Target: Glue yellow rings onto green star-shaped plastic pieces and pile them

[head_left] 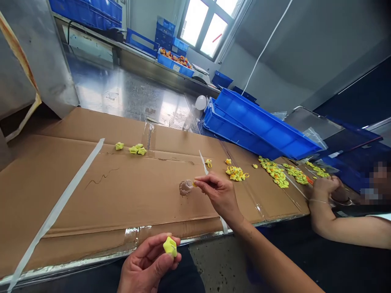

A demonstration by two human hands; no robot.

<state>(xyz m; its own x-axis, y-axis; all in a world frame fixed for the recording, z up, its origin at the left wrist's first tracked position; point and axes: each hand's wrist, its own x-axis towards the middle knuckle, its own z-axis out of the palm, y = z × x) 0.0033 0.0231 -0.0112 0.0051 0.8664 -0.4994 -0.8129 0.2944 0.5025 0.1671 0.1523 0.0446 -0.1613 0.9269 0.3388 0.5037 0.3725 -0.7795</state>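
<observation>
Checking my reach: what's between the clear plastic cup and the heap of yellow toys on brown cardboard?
The right hand lies there, above the cardboard, in the head view.

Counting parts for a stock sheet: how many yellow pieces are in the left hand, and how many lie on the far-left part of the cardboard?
Yellow moulded piece in the left hand: 1
Yellow moulded pieces on the far-left part of the cardboard: 4
Total: 5
</observation>
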